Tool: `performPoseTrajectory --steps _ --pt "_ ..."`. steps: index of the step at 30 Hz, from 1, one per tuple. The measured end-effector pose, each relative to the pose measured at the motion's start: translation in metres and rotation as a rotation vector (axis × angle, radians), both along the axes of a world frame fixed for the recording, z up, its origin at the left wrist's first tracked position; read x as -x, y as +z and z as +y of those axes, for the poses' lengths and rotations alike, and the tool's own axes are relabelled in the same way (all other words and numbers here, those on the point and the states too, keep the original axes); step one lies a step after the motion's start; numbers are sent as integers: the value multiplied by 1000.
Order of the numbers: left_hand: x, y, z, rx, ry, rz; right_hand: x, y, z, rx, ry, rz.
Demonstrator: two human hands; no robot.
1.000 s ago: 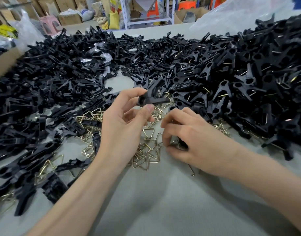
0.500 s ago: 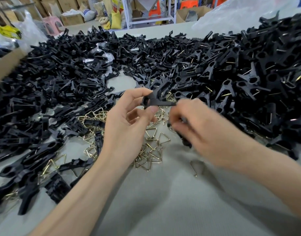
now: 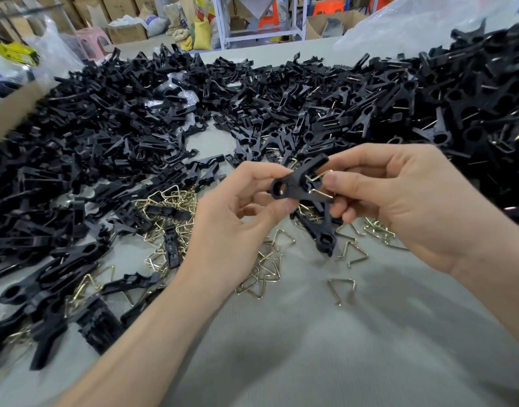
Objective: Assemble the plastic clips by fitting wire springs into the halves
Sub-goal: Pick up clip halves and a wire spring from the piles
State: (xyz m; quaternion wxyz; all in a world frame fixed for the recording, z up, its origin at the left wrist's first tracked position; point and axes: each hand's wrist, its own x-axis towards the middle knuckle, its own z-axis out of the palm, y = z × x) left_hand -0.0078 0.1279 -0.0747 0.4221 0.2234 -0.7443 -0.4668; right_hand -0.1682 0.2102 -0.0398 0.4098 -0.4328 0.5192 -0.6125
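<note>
spring (image 3: 320, 183) now up at the clip (image 3: 293, 183), pinched in right hand (image 3: 399, 201) fingers; that hand rose off the surface (image 3: 311, 348) since half a second ago. left hand (image 3: 237, 218) fingers still clamp the clip's ring end. clip black, halves splayed in a v, held above loose springs (image 3: 264, 271).

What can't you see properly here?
Head view:
- The spring: its far part is hidden under the right hand's thumb, so whether it is seated in the clip is unclear.
- The clip: its lower edge is covered by the left hand's thumb.
- The right pile: cut off by the frame edge.
- The left pile: blurred at the edge.
</note>
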Motion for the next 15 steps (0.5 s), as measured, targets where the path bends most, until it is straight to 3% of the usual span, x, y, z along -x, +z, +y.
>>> performPoseTrajectory --steps 9,15 --pt "-1 -4 -2 81 66 -68 2 3 3 -25 -94 179" --pt "-2 -2 -1 190 91 -149 0 5 5 -25 -124 426"
